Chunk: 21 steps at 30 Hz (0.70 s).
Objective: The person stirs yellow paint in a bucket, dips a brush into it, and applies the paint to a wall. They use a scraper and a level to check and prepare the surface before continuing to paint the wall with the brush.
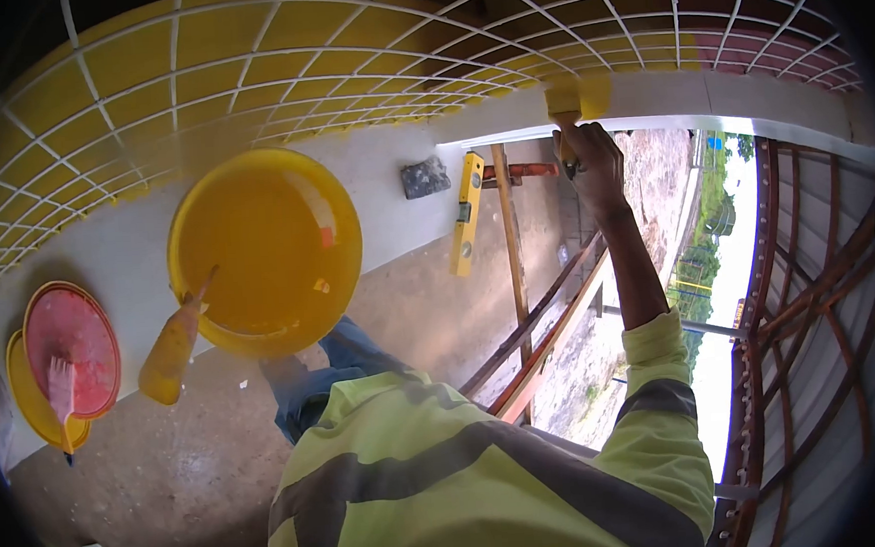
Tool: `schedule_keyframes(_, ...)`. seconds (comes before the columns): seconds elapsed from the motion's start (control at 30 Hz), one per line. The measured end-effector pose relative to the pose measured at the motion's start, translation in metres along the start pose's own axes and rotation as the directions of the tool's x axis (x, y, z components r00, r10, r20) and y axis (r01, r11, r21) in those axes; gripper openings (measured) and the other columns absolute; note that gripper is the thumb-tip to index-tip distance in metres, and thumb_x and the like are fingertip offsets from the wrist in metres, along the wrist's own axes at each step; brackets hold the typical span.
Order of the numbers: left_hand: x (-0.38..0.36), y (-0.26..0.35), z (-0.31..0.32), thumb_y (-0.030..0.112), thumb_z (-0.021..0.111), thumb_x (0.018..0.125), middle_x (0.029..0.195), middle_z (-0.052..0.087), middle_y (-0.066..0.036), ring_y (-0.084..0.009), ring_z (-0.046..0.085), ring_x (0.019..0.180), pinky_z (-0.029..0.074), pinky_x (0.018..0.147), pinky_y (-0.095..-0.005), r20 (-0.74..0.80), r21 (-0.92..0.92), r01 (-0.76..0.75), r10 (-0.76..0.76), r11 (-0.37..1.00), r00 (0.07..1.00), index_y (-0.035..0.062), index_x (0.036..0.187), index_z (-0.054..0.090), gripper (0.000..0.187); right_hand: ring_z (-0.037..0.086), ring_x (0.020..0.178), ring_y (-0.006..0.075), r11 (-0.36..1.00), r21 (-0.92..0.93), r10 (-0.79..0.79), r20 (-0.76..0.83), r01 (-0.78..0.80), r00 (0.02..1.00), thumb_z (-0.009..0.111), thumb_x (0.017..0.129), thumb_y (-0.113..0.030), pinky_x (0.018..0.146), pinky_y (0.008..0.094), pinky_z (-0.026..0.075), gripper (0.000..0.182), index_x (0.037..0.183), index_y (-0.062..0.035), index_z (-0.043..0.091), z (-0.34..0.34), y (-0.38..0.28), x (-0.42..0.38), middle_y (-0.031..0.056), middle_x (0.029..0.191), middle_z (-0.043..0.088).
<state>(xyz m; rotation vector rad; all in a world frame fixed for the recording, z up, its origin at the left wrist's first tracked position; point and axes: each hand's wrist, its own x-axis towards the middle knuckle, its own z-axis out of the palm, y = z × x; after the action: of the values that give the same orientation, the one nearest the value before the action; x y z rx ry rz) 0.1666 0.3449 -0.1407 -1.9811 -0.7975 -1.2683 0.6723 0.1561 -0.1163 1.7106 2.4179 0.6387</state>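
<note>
My right hand (594, 169) is raised and closed around the handle of a paintbrush (566, 105). The yellow bristles press against the pale ledge (647, 93) under the wire mesh, where a patch of yellow paint (595, 94) shows beside them. My left hand is out of sight. In front of my body, a round yellow tub (302, 182) holds yellow paint, and a paint-smeared, paddle-shaped tool (169, 358) leans at its rim. Farther left, a second brush with pale pink bristles (61, 387) lies across a pink-stained round lid or container (86, 340).
White wire mesh (254, 54) curves across the top. A yellow spirit level (468, 214) and a dark grey block (424, 177) are by the white surface. Wooden poles (513, 259) stand near the open side, and red-brown metal framing (749, 375) is on the right.
</note>
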Motion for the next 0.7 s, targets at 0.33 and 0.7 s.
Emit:
schedule_keyframes(0.33, 0.001, 0.001, -0.002, 0.036, 0.048, 0.102, 0.129, 0.058, -0.019, -0.0356, 0.058, 0.117, 0.042, 0.102, -0.0427, -0.009, -0.004, 0.004, -0.004, 1.000, 1.000, -0.0010, 0.133, 0.052, 0.049, 0.059, 0.068, 0.0266, 0.999, 0.032, -0.036, -0.025, 0.037, 0.999, 0.070, 0.068, -0.001, 0.060, 0.0406, 0.048, 0.022, 0.081, -0.0101, 0.056, 0.004, -0.003, 0.015, 0.0062, 0.070, 0.052)
schedule_keyframes(0.7, 0.004, 0.000, -0.002, 0.037, 0.048, 0.102, 0.129, 0.058, -0.019, -0.0356, 0.057, 0.117, 0.042, 0.102, -0.0429, -0.018, -0.004, -0.003, 0.003, 1.000, 1.000, -0.0012, 0.133, 0.052, 0.050, 0.061, 0.073, 0.0293, 0.998, 0.037, 0.057, -0.054, -0.055, 0.997, 0.070, 0.078, -0.002, 0.064, 0.0411, 0.051, 0.024, 0.101, -0.0098, 0.065, -0.015, -0.003, 0.018, 0.0085, 0.075, 0.058)
